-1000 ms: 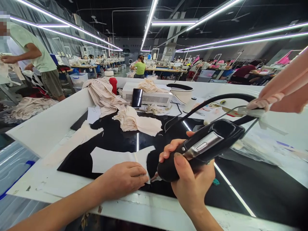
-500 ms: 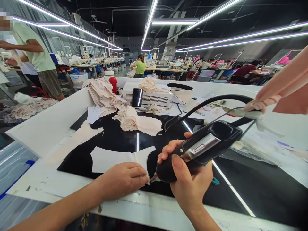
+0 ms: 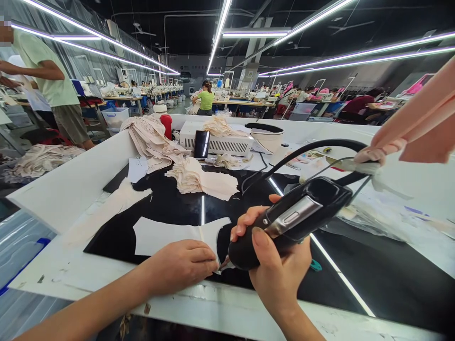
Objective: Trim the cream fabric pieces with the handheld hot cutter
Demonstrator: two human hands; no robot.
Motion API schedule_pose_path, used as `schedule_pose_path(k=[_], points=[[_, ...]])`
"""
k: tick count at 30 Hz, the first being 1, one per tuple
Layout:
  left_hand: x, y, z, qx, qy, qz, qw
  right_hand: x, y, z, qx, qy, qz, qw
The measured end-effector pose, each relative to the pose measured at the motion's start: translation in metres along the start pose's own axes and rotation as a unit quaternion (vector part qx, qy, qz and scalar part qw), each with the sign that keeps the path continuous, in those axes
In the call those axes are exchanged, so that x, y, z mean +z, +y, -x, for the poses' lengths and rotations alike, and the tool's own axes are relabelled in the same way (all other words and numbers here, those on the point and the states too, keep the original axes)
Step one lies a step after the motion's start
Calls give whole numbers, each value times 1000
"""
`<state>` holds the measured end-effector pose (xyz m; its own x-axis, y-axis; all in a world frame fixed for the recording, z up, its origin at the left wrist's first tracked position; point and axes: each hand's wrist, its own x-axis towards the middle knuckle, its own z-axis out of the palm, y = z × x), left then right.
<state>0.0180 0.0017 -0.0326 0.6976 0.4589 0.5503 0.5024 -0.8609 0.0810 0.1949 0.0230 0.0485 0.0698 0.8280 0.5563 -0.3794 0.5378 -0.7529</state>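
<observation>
Left hand (image 3: 179,265), palm down with fingers loosely extended, presses the white fabric piece (image 3: 163,235), which spreads beyond its knuckles. Right hand (image 3: 279,277), just beside, is wrapped around a black handheld tool (image 3: 295,218) whose tip meets the fabric's edge at the left fingertips.

Two hands: left hand (image 3: 181,265), right hand (image 3: 280,279). One cutter (image 3: 291,220), one black cable (image 3: 313,149), one flat cloth piece (image 3: 159,234), one phone (image 3: 202,143), one red bottle (image 3: 166,125), one bowl (image 3: 266,135), one white box (image 3: 220,144). Cloth heaps (image 3: 199,180), perhaps four, far ones hard to part.
</observation>
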Motion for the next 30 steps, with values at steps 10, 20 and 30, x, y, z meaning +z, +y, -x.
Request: schedule_pose_path(k=[10,20,30], points=[[-11,5,-6,-35,27,22,999,0,-2,5,11,-11,15,1000],[-37,12,11,-37,-49,66,996,-18,-11,-28,-23,51,42,998],[-23,-1,-34,-75,-21,-13,997,-27,23,-57,-47,45,52,997]])
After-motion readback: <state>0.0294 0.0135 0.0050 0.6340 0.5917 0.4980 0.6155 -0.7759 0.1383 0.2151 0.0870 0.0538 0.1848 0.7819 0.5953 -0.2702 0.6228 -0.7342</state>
